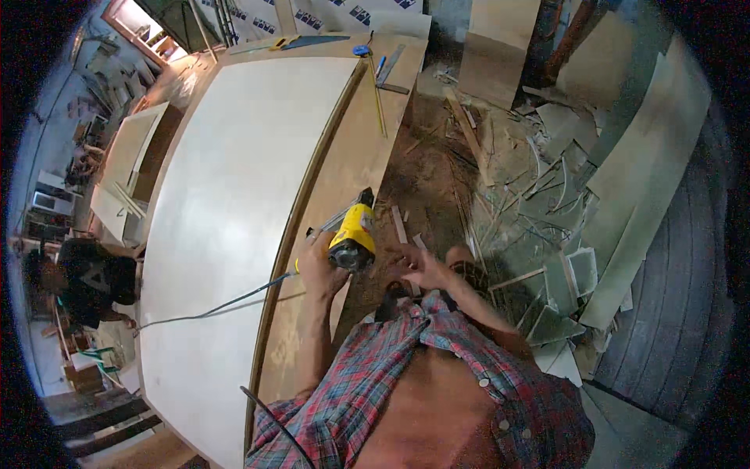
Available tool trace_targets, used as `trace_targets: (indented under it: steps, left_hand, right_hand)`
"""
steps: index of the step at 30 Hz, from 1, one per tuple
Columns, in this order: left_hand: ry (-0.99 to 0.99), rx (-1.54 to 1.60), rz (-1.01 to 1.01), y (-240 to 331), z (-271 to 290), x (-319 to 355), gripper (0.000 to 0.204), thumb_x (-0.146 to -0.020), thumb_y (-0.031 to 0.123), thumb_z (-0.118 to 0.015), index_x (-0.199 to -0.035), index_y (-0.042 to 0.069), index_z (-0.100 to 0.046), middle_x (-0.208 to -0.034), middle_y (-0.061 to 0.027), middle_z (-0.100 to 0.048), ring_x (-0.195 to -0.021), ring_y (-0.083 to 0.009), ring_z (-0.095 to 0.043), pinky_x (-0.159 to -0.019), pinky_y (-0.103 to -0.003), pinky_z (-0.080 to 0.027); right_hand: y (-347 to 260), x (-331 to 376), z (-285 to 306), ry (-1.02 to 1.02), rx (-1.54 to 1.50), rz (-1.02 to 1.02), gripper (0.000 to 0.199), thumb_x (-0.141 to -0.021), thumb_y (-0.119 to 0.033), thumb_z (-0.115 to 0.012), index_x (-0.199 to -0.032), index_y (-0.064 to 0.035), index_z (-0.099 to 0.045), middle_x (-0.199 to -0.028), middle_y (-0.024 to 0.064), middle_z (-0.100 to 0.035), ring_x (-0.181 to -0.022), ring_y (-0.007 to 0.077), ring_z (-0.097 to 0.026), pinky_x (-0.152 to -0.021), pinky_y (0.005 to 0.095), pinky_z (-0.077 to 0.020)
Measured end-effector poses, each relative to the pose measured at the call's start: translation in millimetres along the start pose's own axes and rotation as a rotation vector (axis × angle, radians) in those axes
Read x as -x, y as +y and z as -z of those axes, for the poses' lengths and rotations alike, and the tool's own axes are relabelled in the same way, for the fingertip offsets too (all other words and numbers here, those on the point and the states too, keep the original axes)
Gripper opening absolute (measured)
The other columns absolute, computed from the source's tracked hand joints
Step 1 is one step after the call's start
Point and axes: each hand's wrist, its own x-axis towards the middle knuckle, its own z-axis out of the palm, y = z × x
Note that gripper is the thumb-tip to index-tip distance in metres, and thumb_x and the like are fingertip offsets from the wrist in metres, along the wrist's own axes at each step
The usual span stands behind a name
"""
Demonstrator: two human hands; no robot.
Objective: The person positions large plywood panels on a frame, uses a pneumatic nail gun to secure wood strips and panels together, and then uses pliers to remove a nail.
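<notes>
My left hand point(317, 267) is wrapped round the grip of a yellow and black nail gun point(358, 233), held over the right edge of the workbench point(312, 262). A thin dark air hose point(226, 306) runs from the gun's grip leftward across a large white panel point(226, 148) lying on the bench. Along the panel's right side runs a brownish wood edge point(306, 184). My right hand point(422, 267) is off the bench, just right of the gun, with its fingers apart and nothing visible in them.
At the bench's far end lie a blue tape measure point(362, 51) with its blade out, a metal square point(391, 72) and a handsaw point(315, 41). Offcuts point(558, 191) litter the floor at right, beside leaning boards point(652, 184). Another person point(98, 277) is at the panel's left side.
</notes>
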Motion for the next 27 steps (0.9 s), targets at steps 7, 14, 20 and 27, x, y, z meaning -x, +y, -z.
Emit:
trace_targets:
  steps: [7,14,20,27]
  left_hand:
    - [0.274,0.748,0.369,-39,-99,-109,0.035,-0.069,0.018,-0.075,-0.098,0.0,-0.063,-0.089,-0.0137,-0.065,-0.084,-0.0271,-0.063,-0.072,-0.036,-0.049]
    - [0.563,0.187,0.115,-53,-152,-247,0.025,-0.071,0.015,-0.074,-0.088,0.0,-0.064,-0.077,-0.0133,-0.062,-0.068,-0.029,-0.06,-0.064,-0.035,-0.048]
    - [0.626,0.0,0.166,-31,-162,-326,0.01,-0.081,0.009,-0.064,-0.081,0.003,-0.056,-0.078,-0.0047,-0.054,-0.066,-0.0143,-0.055,-0.059,-0.027,-0.047]
    - [0.654,-0.164,0.188,-54,-179,-392,0.026,-0.066,0.017,-0.076,-0.075,0.004,-0.056,-0.067,-0.0125,-0.053,-0.064,-0.0325,-0.055,-0.056,-0.04,-0.042]
  right_hand:
    - [67,-96,103,-0.092,0.055,-0.173,0.049,-0.088,-0.015,-0.065,-0.133,-0.007,-0.048,-0.108,0.009,-0.064,-0.093,0.0148,-0.061,-0.079,0.0308,-0.0507]
    - [101,-241,308,-0.169,0.037,-0.191,0.049,-0.086,-0.022,-0.065,-0.13,-0.0058,-0.049,-0.105,0.0144,-0.064,-0.09,0.0222,-0.063,-0.081,0.0381,-0.0514]
    - [79,-377,431,-0.217,0.407,-0.172,0.05,-0.085,-0.025,-0.064,-0.129,-0.0069,-0.051,-0.104,0.0142,-0.063,-0.084,0.0206,-0.064,-0.077,0.0355,-0.0522]
    - [94,-542,438,-0.202,0.506,0.01,0.054,-0.083,-0.021,-0.062,-0.134,-0.0101,-0.047,-0.114,0.0201,-0.056,-0.097,0.0303,-0.061,-0.087,0.0421,-0.0482]
